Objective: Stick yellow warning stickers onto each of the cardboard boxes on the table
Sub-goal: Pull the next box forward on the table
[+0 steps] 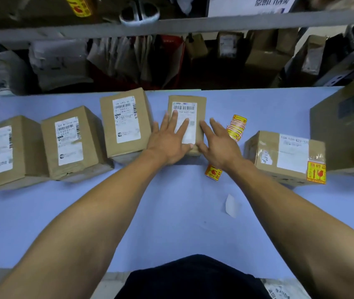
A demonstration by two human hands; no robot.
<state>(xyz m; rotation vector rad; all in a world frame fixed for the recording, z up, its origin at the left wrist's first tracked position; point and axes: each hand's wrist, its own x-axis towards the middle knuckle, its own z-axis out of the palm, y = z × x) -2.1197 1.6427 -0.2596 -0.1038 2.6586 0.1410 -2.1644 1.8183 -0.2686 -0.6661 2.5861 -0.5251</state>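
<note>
Our left hand (pixel 169 141) lies flat, fingers straight, on the middle box (pixel 187 124); our right hand (pixel 219 143) rests spread against its right edge, neither grip closed on anything. We should steady it before reaching for the sticker stack (pixel 236 127) just beside. The box lies mid-bench (pixel 171 212), long axis pointing away from us.

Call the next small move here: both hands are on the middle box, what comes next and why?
Probably the right hand drops back to the loose yellow sticker beside its wrist. The middle box under the left hand shows only a white label, while the box on the right already carries one. Both hands lie flat, holding nothing.
</note>
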